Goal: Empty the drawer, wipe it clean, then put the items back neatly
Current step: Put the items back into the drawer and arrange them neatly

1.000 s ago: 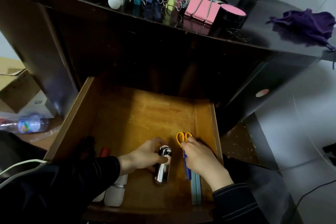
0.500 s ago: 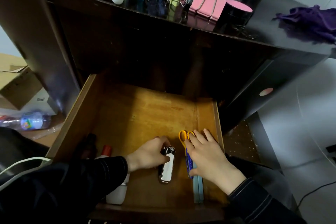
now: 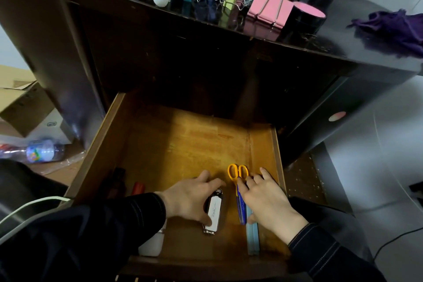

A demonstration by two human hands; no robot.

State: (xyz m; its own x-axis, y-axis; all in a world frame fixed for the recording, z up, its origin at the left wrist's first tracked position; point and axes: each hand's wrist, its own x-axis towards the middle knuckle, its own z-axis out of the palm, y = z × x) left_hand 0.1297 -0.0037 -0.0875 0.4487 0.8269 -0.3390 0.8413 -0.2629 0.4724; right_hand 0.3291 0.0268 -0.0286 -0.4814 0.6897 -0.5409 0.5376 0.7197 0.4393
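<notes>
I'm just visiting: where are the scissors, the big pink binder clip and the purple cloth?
scissors (image 3: 240, 206): head view, on the blue blade.
pink binder clip (image 3: 266, 9): head view, on its pink body.
purple cloth (image 3: 393, 30): head view, on the middle of the crumpled fabric.

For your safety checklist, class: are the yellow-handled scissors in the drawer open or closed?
Closed. The scissors have both yellow loops side by side, and the blades run together as one strip.

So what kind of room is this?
Probably a home office or study corner: a dark desk with binder clips on top, an open wooden drawer, and scissors inside it.
</notes>
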